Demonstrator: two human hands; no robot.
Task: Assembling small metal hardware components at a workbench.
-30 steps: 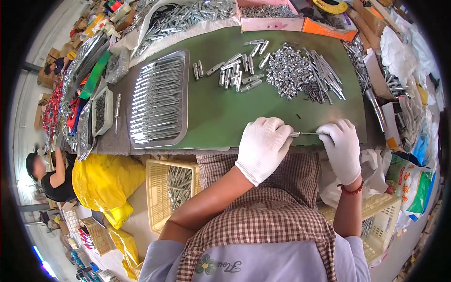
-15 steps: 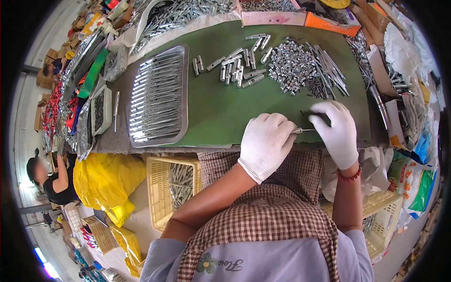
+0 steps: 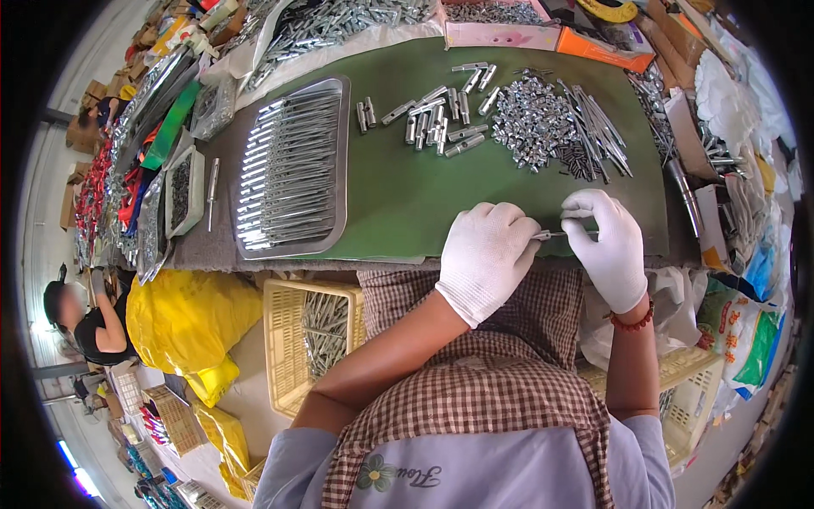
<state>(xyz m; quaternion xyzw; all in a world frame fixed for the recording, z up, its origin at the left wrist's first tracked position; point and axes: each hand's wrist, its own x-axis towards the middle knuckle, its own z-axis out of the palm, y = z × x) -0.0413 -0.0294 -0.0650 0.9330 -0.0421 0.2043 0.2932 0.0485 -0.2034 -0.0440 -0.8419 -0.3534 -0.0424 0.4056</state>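
Observation:
My left hand [image 3: 487, 261], in a white knit glove, is closed at the front edge of the green mat [image 3: 390, 204], gripping a thin metal rod with a thicker silver end [image 3: 551, 235]. The rod points right, toward my right hand [image 3: 609, 248]. That hand, gloved too, has its thumb and fingers curled together at the rod; anything small between the fingertips is hidden. Beyond them lie a heap of small silver nut-like pieces [image 3: 532, 123], a patch of short dark pins [image 3: 579, 159], loose thin rods [image 3: 595, 127] and several silver tubes with holes [image 3: 441, 123].
A metal tray [image 3: 342, 195] with rows of assembled rods stands on the left. Beside it are one single rod [image 3: 213, 195] and a small white box of dark parts [image 3: 197, 204]. Pink [image 3: 500, 36] and orange [image 3: 602, 51] boxes line the back. Yellow crates [image 3: 275, 339] stand below the table.
My right hand's fingers have closed in and come down to the rod; a small dark pin seen near them is now out of sight. My left hand stays on the rod.

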